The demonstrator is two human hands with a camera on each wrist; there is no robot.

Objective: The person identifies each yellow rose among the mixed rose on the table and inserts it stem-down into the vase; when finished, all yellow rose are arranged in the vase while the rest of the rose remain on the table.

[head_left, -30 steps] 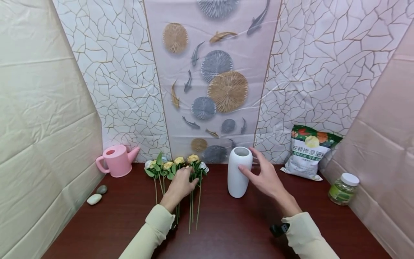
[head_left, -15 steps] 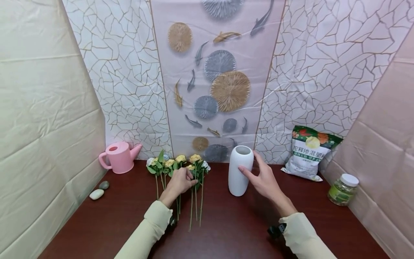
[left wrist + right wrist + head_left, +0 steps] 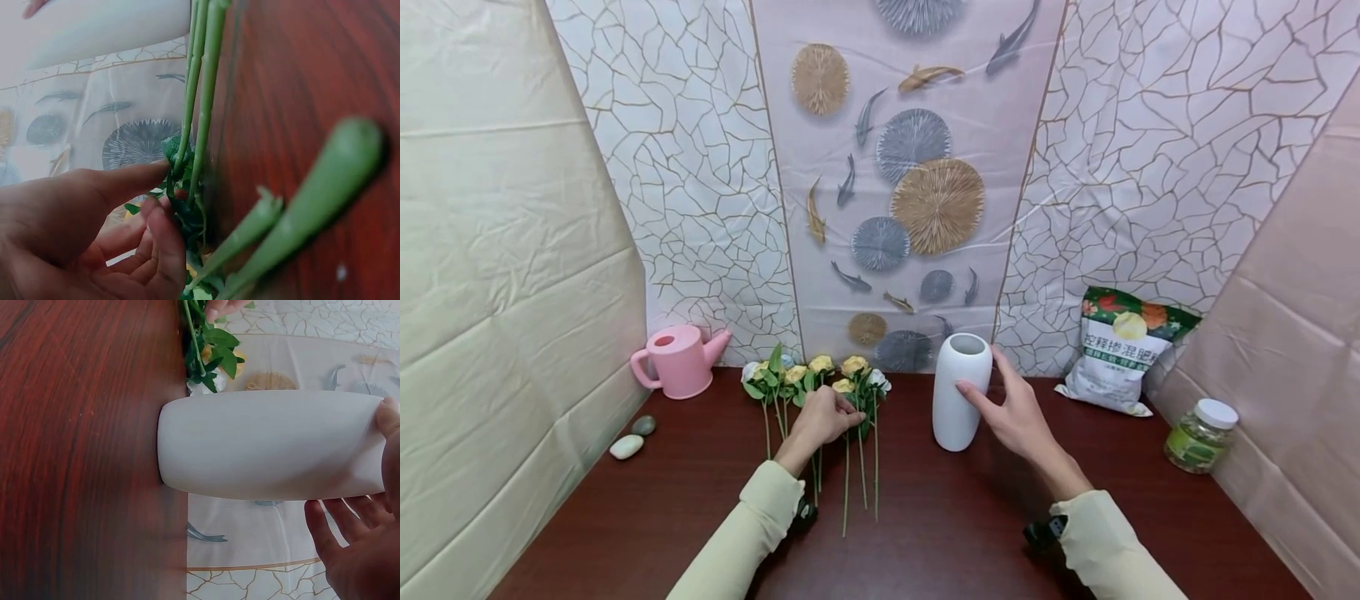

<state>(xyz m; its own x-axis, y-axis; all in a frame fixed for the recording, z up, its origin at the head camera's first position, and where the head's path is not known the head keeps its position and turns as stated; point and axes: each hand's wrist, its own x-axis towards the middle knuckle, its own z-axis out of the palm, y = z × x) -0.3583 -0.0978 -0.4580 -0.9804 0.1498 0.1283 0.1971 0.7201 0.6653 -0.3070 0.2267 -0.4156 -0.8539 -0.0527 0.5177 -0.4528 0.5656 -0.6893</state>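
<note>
A row of yellow and white flowers [image 3: 854,365] with leafy green stems lies at the back of the table. My left hand [image 3: 822,421] reaches over them, thumb and fingers closing on a flower stem just below the blooms. In the left wrist view, the thumb tip meets several thin stems [image 3: 205,106], and leaves partly hide the pinch. Right of the flowers a tall white vase [image 3: 957,404] stands upright with its mouth uncovered. My right hand [image 3: 1021,417] holds it from the right, thumb on the near side near the top, fingers around the far side.
A pink watering can [image 3: 681,362] stands at the back left, with two pebbles [image 3: 627,447] in front of it. At the back right are a fertilizer bag [image 3: 1116,354] and a white-lidded jar [image 3: 1199,437]. Patterned cloth [image 3: 887,208] hangs behind the table.
The left thumb and fingers have drawn together at the stems, and the right-hand stems have shifted a little to the right. The right hand's fingers have closed in on the vase, which stays in place.
</note>
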